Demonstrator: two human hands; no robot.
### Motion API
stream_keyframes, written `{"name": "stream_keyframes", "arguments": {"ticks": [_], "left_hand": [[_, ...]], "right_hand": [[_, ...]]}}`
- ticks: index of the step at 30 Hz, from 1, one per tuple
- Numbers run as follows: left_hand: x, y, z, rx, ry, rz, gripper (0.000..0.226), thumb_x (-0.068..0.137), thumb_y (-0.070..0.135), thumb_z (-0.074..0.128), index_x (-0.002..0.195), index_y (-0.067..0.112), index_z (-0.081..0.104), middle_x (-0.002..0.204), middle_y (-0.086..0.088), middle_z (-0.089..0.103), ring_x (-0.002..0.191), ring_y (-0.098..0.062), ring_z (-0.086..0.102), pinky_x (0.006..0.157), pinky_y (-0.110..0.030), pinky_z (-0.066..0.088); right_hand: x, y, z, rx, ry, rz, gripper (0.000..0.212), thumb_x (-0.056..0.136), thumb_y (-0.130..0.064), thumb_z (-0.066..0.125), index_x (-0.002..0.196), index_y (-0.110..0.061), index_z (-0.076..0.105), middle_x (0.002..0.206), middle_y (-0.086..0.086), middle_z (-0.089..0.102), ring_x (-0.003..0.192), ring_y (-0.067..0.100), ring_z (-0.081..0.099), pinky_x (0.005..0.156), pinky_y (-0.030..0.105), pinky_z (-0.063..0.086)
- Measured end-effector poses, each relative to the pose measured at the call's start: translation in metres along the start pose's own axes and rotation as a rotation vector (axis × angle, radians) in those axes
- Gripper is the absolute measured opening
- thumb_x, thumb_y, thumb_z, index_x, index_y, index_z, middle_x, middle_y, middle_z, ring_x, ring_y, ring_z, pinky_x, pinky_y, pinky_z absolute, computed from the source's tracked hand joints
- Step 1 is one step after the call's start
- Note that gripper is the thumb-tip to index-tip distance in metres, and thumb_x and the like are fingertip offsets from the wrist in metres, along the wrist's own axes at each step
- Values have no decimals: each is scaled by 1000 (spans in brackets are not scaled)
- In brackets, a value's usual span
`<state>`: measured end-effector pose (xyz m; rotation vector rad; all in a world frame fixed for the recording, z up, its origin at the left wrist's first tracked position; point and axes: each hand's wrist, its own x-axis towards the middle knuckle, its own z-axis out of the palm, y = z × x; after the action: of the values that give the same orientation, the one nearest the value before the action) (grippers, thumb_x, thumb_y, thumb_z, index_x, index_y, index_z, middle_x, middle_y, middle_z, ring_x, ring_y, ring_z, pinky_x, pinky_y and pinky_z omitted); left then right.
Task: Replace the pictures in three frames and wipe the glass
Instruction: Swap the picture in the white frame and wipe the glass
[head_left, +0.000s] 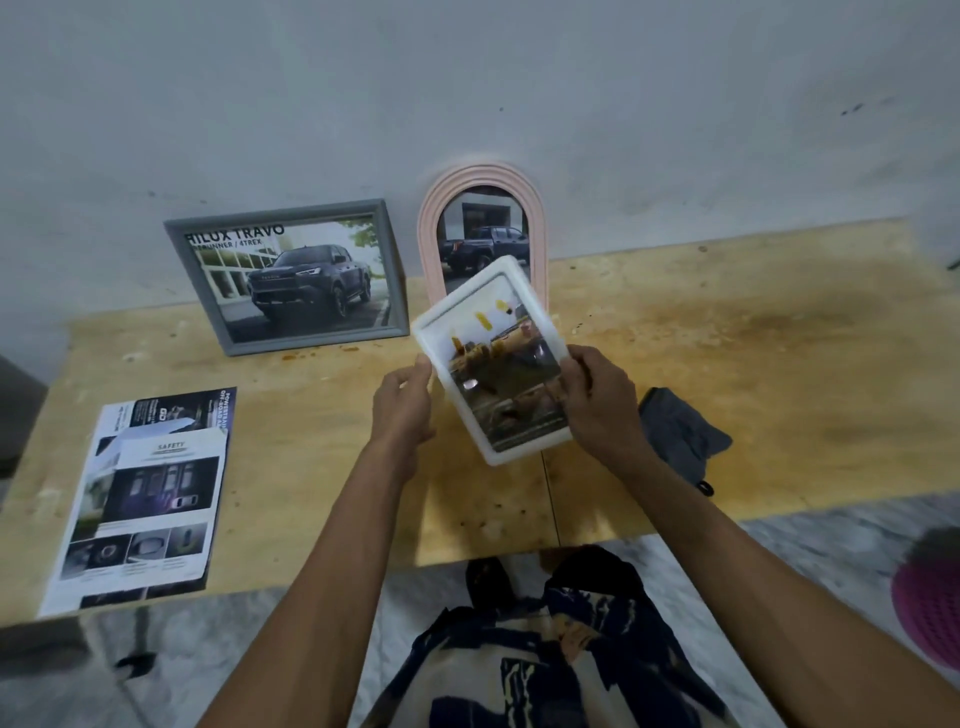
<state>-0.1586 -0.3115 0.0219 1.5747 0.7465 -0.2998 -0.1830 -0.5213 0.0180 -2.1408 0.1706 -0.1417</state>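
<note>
Both hands, the left hand (404, 400) and the right hand (597, 400), hold the white frame (488, 358) by its sides, tilted above the worktop (727, 364), and a loose grip could let it drop and crack the glass.

Both hands, left (402, 402) & right (597, 400), hold white frame (431, 325) tilted above wooden table (727, 364).

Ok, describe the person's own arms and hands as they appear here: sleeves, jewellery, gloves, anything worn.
Both forearms come into view bare, with no sleeve showing anywhere along them. The left hand and the right hand wear no gloves, and no ring, watch or bracelet can be made out, though the picture is slightly blurred. The only clothing in view is a patterned garment in dark blue and cream, below the arms.
</note>
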Motion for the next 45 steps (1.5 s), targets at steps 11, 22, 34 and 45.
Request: {"name": "stream_keyframes", "arguments": {"ticks": [11, 22, 34, 45], "left_hand": [[-13, -41, -2, -305, -314, -124, 31, 108, 24, 37, 131, 13, 55, 115, -16, 72, 99, -37, 71, 84, -55, 58], [-16, -82, 32, 77, -172, -130, 23, 98, 3, 53, 113, 10, 68, 91, -2, 71, 83, -27, 70, 82, -54, 59], [-5, -106, 55, 530, -6, 72, 38, 91, 5, 60, 127, 17, 68, 111, -8, 74, 99, -26, 68, 85, -30, 54], [-11, -112, 66, 603, 80, 134, 42, 95, 2, 55, 132, 17, 63, 85, -2, 65, 74, -18, 57, 66, -22, 41]], "right_hand": [[-19, 14, 11, 410, -37, 494, 24, 103, -16, 39, 117, -27, 55, 97, -5, 62, 77, 13, 60, 62, 29, 51], [-41, 71, 24, 165, -32, 644, 27, 102, -15, 36, 120, -18, 55, 86, -1, 59, 68, 18, 54, 53, 28, 44], [-33, 108, 24, -196, -172, 495, 23, 97, -10, 41, 86, 4, 56, 80, 18, 57, 70, 33, 52, 58, 34, 33], [-12, 128, -24, -606, 72, 636, 61, 95, -50, 48, 146, -26, 26, 153, 7, 20, 137, 38, 19, 101, 58, 30]]}}
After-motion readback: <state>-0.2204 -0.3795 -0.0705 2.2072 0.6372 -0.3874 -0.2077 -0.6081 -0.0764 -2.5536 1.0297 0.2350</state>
